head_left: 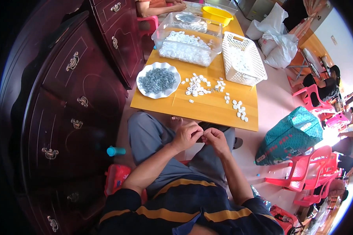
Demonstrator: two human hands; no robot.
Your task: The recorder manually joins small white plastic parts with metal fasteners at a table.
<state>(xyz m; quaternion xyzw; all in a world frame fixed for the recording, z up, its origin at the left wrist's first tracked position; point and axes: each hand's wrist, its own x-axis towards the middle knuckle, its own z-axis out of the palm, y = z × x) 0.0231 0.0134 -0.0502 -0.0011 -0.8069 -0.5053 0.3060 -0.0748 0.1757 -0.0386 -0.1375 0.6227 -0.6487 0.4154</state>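
Observation:
Above my lap, just short of the table's near edge, my left hand (187,136) and my right hand (215,140) come together fingertip to fingertip. Both are closed in a pinch; whatever they hold is too small and covered to name. Beyond them on the wooden table (161,103) lie scattered small white plastic pieces (196,86) with dark holes. A white scalloped plate (140,84) at the left bears a heap of small grey metal parts (157,81).
A clear plastic bin (219,47) of white pieces stands farther back, beside a white perforated basket (259,70) and a yellow basin (217,15). Dark drawers (74,78) line the left. A teal sack (288,135) and pink chairs (306,168) are at right. Another person's hand (179,6) shows at the far end.

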